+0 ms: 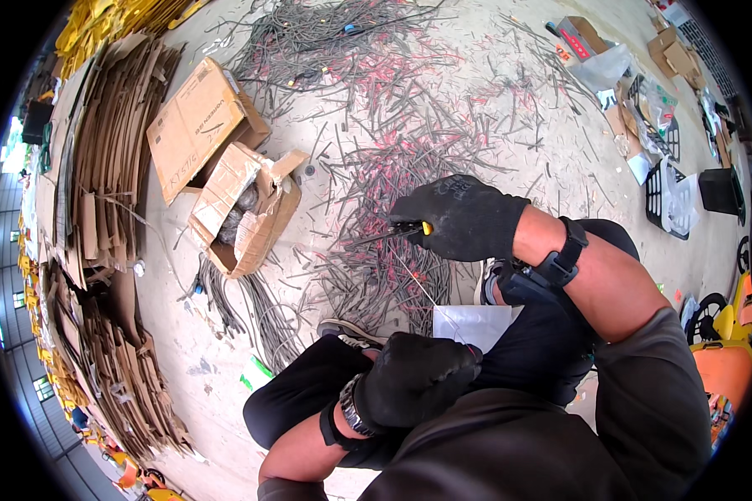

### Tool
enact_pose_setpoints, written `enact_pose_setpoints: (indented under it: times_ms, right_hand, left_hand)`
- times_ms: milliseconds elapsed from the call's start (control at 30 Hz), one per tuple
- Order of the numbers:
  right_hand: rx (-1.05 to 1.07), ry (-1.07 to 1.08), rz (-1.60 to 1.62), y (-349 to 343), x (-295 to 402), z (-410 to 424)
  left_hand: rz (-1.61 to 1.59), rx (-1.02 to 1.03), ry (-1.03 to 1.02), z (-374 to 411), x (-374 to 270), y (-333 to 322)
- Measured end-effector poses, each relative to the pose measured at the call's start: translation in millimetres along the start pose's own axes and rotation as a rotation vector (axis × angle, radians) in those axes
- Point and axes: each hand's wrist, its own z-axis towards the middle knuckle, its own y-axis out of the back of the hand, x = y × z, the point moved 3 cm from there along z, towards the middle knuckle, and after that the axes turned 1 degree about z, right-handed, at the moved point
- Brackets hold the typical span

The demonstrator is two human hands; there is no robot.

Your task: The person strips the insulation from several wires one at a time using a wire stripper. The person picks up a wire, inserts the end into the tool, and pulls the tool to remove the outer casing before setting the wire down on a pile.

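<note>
My left hand (418,379), in a black work glove, is closed low in front of my torso. A thin pale wire (417,280) runs from it up to my right hand (460,219), also gloved in black. That hand grips dark cable lengths (376,236), which stick out to its left. A small yellow piece (427,228) shows at its fingers; whether it is a connector or a tool part is unclear. Beneath both hands lies a heap of cut grey and red cable pieces (407,169). A white sheet (470,325) lies between my legs.
An open cardboard box (257,213) holding grey coils stands left of the heap, beside a larger carton (197,128). Flattened cardboard stacks (109,156) line the left. Cable bundles (269,319) lie near my shoe (351,330). Black plastic crates (664,197) stand at right.
</note>
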Motion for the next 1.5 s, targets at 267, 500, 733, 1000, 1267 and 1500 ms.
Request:
enact_pose_setpoints:
  times_ms: [267, 500, 733, 1000, 1267, 1500]
  right_hand:
    - [0.015, -0.078, -0.081, -2, -12, 5]
    - [-0.095, -0.125, -0.383, 24, -38, 25]
    - [-0.414, -0.029, -0.103, 73, -32, -1]
    - [-0.112, 0.11, 0.512, 40, 18, -5]
    - [-0.014, 0.02, 0.795, 9, 30, 0]
    - [-0.143, 0.032, 0.825, 25, 32, 2]
  left_hand:
    - [-0.029, 0.016, -0.088, -3, -9, 0]
    - [0.637, 0.342, -0.094, -1, -48, -6]
    - [-0.02, -0.584, 0.316, -5, 21, 47]
    - [-0.076, -0.623, 0.399, -2, 25, 50]
    - [0.048, -0.561, 0.397, 0, 24, 43]
    - [-0.218, -0.618, 0.4, -1, 31, 42]
